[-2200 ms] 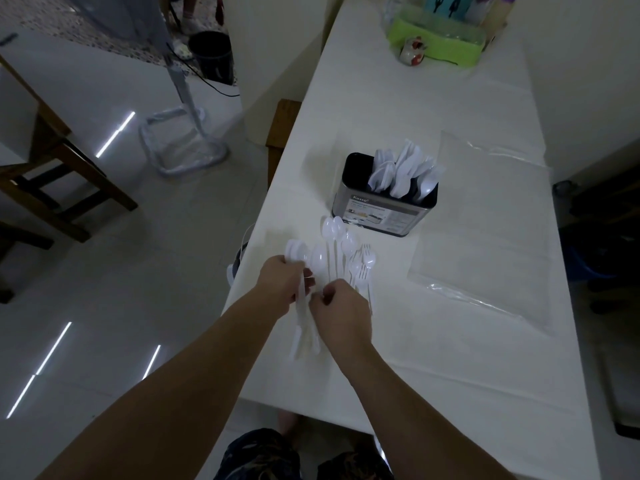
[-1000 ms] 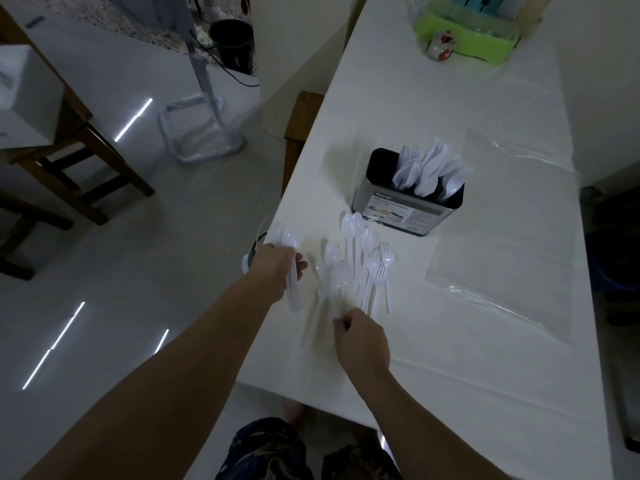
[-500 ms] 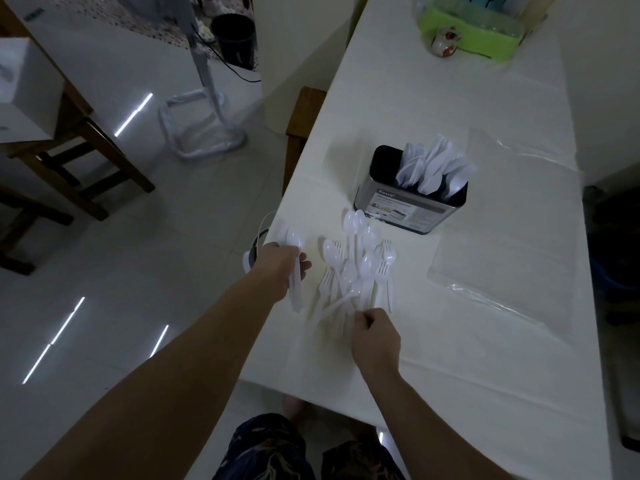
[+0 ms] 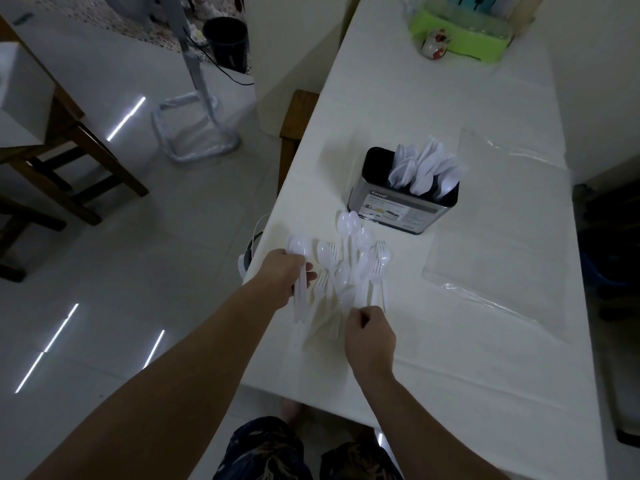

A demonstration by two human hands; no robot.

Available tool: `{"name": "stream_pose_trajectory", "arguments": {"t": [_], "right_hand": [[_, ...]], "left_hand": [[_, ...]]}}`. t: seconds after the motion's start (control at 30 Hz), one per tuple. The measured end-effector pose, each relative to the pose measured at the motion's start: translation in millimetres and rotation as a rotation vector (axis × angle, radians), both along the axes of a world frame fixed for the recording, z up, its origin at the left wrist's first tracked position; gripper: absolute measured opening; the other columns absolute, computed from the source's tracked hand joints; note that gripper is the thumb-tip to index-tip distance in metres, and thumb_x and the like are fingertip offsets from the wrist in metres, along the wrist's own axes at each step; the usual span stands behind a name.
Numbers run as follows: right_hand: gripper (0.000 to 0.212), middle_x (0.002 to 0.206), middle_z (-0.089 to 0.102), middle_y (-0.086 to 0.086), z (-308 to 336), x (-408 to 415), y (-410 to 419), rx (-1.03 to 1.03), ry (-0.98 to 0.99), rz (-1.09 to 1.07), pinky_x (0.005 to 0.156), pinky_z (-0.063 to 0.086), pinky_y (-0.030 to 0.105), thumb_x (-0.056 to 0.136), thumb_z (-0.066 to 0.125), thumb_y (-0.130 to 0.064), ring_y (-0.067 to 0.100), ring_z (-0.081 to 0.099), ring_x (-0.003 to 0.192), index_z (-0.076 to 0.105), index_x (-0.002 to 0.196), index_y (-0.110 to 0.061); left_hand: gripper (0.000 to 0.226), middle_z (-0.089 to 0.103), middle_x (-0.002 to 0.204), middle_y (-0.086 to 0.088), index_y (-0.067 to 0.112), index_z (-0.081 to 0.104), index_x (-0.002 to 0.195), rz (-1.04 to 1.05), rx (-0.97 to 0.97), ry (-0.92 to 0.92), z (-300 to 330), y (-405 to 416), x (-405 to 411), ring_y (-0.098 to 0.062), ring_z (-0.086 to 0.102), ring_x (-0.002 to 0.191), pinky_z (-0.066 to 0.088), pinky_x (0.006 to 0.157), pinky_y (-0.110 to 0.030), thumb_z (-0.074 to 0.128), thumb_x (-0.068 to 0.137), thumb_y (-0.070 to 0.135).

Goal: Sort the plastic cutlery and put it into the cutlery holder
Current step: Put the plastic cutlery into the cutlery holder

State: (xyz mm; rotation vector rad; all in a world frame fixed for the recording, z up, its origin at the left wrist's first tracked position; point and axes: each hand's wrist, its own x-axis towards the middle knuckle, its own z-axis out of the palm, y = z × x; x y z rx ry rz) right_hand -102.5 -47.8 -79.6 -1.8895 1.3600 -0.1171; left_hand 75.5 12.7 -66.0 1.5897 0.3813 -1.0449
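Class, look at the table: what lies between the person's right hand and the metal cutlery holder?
In the head view, a loose pile of white plastic spoons and forks lies on the table between the right hand and the cutlery holder.

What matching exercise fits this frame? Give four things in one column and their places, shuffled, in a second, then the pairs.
Things:
1. dark metal cutlery holder
2. lime green plastic tray
3. clear plastic bag
4. bunch of white plastic spoons

Places:
A. far end of the white table
B. gripped in the left hand
C. flat on the table, right of the holder
D. upright just beyond the loose cutlery pile

Pairs: 1-D, 2-A, 3-C, 4-B
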Motion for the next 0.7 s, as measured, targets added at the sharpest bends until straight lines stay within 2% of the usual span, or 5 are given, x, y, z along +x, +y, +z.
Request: {"name": "stream_pose_trajectory", "arguments": {"t": [0.23, 0.4, 0.53, 0.6, 0.7], "right_hand": [[0.026, 0.060, 0.050, -0.007, -2.9, 12.3, 4.4, 0.031, 0.203, 0.137, 0.046, 0.033, 0.022, 0.092, 0.052, -0.035, 0.010, 0.050, 0.052, 0.053, 0.071, -0.019], [0.035, 0.051, 0.047, -0.006, 2.7, 24.0, 6.4, 0.088, 0.229, 0.172, 0.044, 0.032, 0.021, 0.089, 0.055, -0.032, 0.012, 0.048, 0.046, 0.054, 0.058, -0.018], [0.027, 0.062, 0.054, -0.006, 8.3, 31.3, 11.2, 0.078, 0.138, 0.177, 0.048, 0.035, 0.020, 0.093, 0.051, -0.027, 0.012, 0.054, 0.057, 0.060, 0.070, -0.016], [0.019, 0.072, 0.059, -0.011, 14.0, 32.6, 15.4, 0.075, 0.003, 0.180, 0.056, 0.040, 0.018, 0.096, 0.051, -0.026, 0.009, 0.058, 0.068, 0.062, 0.083, -0.018], [0.017, 0.080, 0.064, -0.009, 22.0, 31.2, 21.4, 0.138, -0.113, 0.237, 0.070, 0.052, 0.026, 0.096, 0.051, -0.029, 0.009, 0.062, 0.075, 0.066, 0.092, -0.020]], "left_hand": [[0.021, 0.065, 0.092, -0.013, 0.000, 0.054, 0.118, -0.012, 0.020, -0.009, 5.0, 0.6, -5.6, -0.026, 0.067, 0.079, 0.055, 0.077, -0.041, 0.050, 0.098, 0.007], [0.018, 0.066, 0.095, -0.013, 0.003, 0.054, 0.115, -0.055, 0.045, -0.030, 8.0, 7.1, -8.5, -0.026, 0.068, 0.082, 0.056, 0.074, -0.039, 0.050, 0.099, 0.009], [0.017, 0.068, 0.098, -0.013, 0.005, 0.053, 0.115, -0.060, 0.031, -0.025, 8.2, 8.0, -11.9, -0.027, 0.069, 0.086, 0.056, 0.086, -0.046, 0.048, 0.100, 0.011], [0.018, 0.067, 0.098, -0.013, 0.005, 0.054, 0.115, -0.047, 0.033, -0.036, 9.4, 7.5, -12.8, -0.026, 0.068, 0.084, 0.056, 0.085, -0.044, 0.048, 0.100, 0.012], [0.020, 0.068, 0.102, -0.020, -0.001, 0.060, 0.107, -0.034, 0.032, 0.006, 13.5, 4.4, -14.2, -0.032, 0.068, 0.089, 0.056, 0.085, -0.045, 0.047, 0.097, 0.012]]}}
